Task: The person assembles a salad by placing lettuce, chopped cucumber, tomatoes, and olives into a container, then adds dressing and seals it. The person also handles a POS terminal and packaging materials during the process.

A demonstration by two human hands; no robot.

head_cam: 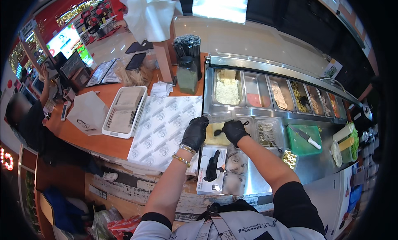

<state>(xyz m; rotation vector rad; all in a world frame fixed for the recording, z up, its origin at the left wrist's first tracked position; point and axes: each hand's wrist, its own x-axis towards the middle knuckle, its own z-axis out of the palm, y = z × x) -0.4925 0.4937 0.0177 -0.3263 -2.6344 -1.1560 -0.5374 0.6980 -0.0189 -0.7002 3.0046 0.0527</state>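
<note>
My left hand (195, 134), in a black glove, grips a clear plastic lid (220, 116) by its left end. The lid is raised over a container of pale yellow spread (212, 139). My right hand (235, 131), also gloved in black, holds a black spoon (218, 132), with the spoon's bowl above the spread. Printed wrapping paper (164, 131) lies flat left of my left hand. Right of the spread stands a clear tub with dark-flecked contents (267, 132). A black glove (212, 167) rests on a glove box (203, 176) nearer me.
Behind my hands runs a steel topping rail (248, 108) with several filled pans. A knife (306, 138) lies on a green cutting board (300, 148) at right. A white basket (107, 132), a jar of green contents (187, 76) and a person (28, 121) are leftward.
</note>
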